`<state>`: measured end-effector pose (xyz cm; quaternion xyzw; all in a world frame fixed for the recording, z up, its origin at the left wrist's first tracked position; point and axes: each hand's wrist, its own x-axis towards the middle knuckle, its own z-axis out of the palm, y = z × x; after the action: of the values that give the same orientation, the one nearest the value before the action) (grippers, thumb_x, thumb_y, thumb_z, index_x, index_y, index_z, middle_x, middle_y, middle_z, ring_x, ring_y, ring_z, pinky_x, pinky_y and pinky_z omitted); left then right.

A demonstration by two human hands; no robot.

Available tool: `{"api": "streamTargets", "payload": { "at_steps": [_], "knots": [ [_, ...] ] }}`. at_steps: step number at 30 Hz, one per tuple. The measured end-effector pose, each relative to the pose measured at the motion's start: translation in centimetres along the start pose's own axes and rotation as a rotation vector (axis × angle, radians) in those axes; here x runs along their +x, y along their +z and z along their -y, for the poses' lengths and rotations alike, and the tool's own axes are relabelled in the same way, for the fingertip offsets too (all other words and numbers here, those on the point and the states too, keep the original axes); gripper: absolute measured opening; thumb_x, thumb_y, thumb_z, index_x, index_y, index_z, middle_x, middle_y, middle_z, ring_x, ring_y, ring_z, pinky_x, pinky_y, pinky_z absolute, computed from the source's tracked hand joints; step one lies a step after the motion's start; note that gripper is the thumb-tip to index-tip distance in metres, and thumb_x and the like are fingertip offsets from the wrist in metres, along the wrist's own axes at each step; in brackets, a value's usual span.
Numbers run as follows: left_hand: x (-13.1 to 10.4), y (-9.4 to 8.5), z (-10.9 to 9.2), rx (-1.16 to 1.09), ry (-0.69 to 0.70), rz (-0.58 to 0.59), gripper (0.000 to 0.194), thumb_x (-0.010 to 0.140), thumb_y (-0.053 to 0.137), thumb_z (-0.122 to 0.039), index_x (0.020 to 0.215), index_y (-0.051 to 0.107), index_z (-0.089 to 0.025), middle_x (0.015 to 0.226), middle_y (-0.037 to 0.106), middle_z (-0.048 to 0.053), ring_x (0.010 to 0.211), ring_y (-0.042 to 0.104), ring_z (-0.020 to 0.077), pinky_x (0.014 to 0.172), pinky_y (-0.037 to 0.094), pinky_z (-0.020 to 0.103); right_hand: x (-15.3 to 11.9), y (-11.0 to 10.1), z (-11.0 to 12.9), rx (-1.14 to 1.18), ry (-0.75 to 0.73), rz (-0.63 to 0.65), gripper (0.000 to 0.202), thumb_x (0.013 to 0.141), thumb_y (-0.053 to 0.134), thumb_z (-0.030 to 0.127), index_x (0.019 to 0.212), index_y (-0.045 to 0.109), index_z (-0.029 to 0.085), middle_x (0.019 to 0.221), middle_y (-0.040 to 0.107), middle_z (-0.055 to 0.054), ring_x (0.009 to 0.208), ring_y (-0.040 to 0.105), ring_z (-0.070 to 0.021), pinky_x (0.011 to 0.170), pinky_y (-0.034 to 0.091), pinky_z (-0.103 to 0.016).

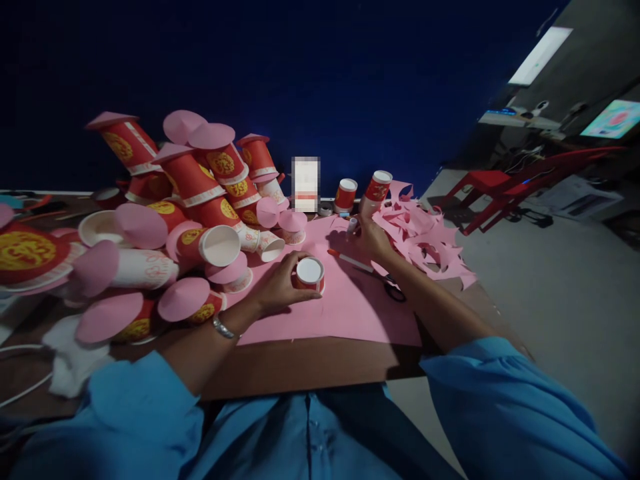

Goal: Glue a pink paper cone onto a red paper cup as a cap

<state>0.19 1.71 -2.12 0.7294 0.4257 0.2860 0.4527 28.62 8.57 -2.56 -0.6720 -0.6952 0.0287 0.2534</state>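
My left hand (287,287) is wrapped round a small red paper cup (311,272), which stands bottom up on a pink paper sheet (330,320). Farther off to the right, my right hand (369,235) has its fingers closed on a small white-capped bottle (352,226), partly covered by the fingers. Just behind that hand stands an upside-down red cup (377,189). A marker with a red end (350,260) lies on the sheet between my hands, beside black-handled scissors (395,289) under my right forearm.
Red and white cups with pink paper cones (190,173) are heaped on the left. Pink paper scraps (430,240) lie at the right. Another red cup (346,195) stands near the dark blue wall. A red chair (480,183) is beyond the table.
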Motion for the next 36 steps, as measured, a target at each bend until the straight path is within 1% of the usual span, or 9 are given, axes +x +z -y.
{"api": "streamTargets", "payload": {
  "at_steps": [2, 6, 9, 14, 18, 21, 24, 29, 36],
  "knots": [
    [-0.1, 0.0, -0.2, -0.022, -0.032, 0.0, 0.08, 0.065, 0.094, -0.042, 0.132, 0.056, -0.025, 0.128, 0.069, 0.009, 0.115, 0.069, 0.0313, 0.09, 0.06, 0.045, -0.4, -0.3, -0.1, -0.005, -0.004, -0.023, 0.039, 0.091, 0.061, 0.025, 0.129, 0.063, 0.017, 0.114, 0.077, -0.015, 0.092, 0.073, -0.0308, 0.078, 0.058, -0.041],
    [0.1, 0.1, -0.2, -0.06, 0.005, -0.001, 0.078, 0.064, 0.094, -0.039, 0.13, 0.055, -0.024, 0.129, 0.068, 0.01, 0.117, 0.069, 0.0312, 0.098, 0.058, 0.048, -0.8, -1.3, 0.4, -0.016, -0.069, -0.104, 0.049, 0.094, 0.06, 0.026, 0.142, 0.057, 0.016, 0.135, 0.067, -0.02, 0.121, 0.065, -0.0365, 0.098, 0.057, -0.051],
    [0.3, 0.0, 0.0, -0.101, 0.03, 0.001, 0.078, 0.062, 0.095, -0.039, 0.127, 0.055, -0.024, 0.13, 0.067, 0.01, 0.119, 0.068, 0.0314, 0.1, 0.058, 0.048, -1.2, -1.5, 1.8, -0.009, -0.219, -0.131, 0.038, 0.098, 0.061, 0.025, 0.135, 0.066, 0.018, 0.131, 0.067, -0.017, 0.123, 0.063, -0.0342, 0.101, 0.056, -0.051],
    [0.4, -0.2, 0.2, -0.204, 0.018, 0.02, 0.076, 0.06, 0.095, -0.046, 0.122, 0.055, -0.026, 0.129, 0.066, 0.008, 0.118, 0.068, 0.0308, 0.098, 0.057, 0.047, -2.0, 0.2, 5.2, -0.037, -0.348, 0.076, 0.024, 0.1, 0.064, 0.027, 0.118, 0.079, 0.02, 0.116, 0.073, -0.012, 0.111, 0.067, -0.0283, 0.096, 0.057, -0.042],
    [0.5, -0.3, 0.6, -0.247, 0.01, 0.015, 0.075, 0.061, 0.093, -0.056, 0.12, 0.057, -0.026, 0.124, 0.069, 0.008, 0.113, 0.069, 0.0301, 0.098, 0.056, 0.046, -2.2, 1.5, 7.0, -0.056, -0.365, 0.114, 0.022, 0.097, 0.068, 0.032, 0.113, 0.081, 0.023, 0.117, 0.074, -0.014, 0.111, 0.067, -0.0322, 0.096, 0.057, -0.046],
    [0.7, -0.4, 0.8, -0.236, 0.044, 0.001, 0.07, 0.068, 0.084, -0.067, 0.118, 0.059, -0.026, 0.123, 0.069, 0.009, 0.114, 0.066, 0.0304, 0.098, 0.054, 0.046, -2.1, 1.8, 7.6, -0.062, -0.388, 0.147, 0.025, 0.094, 0.073, 0.037, 0.115, 0.08, 0.027, 0.12, 0.076, -0.012, 0.119, 0.065, -0.0342, 0.1, 0.055, -0.049],
    [0.9, -0.4, 0.7, -0.232, 0.09, -0.024, 0.065, 0.076, 0.071, -0.075, 0.116, 0.058, -0.025, 0.122, 0.066, 0.009, 0.114, 0.063, 0.0303, 0.1, 0.052, 0.046, -2.1, 2.0, 7.7, -0.063, -0.381, 0.186, 0.035, 0.093, 0.074, 0.041, 0.123, 0.075, 0.023, 0.124, 0.076, -0.012, 0.12, 0.066, -0.0333, 0.101, 0.054, -0.048],
    [0.9, -0.4, 0.5, -0.216, 0.122, -0.035, 0.053, 0.085, 0.064, -0.069, 0.113, 0.058, -0.025, 0.119, 0.063, 0.008, 0.114, 0.062, 0.0288, 0.103, 0.05, 0.045, -2.8, 2.1, 7.7, -0.03, -0.352, 0.207, 0.034, 0.094, 0.074, 0.043, 0.12, 0.074, 0.021, 0.124, 0.077, -0.014, 0.117, 0.07, -0.0312, 0.102, 0.053, -0.046],
    [0.9, -0.4, 1.2, -0.238, 0.197, -0.126, 0.045, 0.091, 0.062, -0.06, 0.117, 0.057, -0.023, 0.118, 0.063, 0.009, 0.109, 0.063, 0.0253, 0.099, 0.052, 0.042, -2.1, 2.2, 6.9, 0.152, -0.208, 0.168, 0.041, 0.093, 0.073, 0.026, 0.134, 0.07, 0.019, 0.13, 0.077, -0.015, 0.121, 0.071, -0.0309, 0.104, 0.056, -0.047]
  ]
}}
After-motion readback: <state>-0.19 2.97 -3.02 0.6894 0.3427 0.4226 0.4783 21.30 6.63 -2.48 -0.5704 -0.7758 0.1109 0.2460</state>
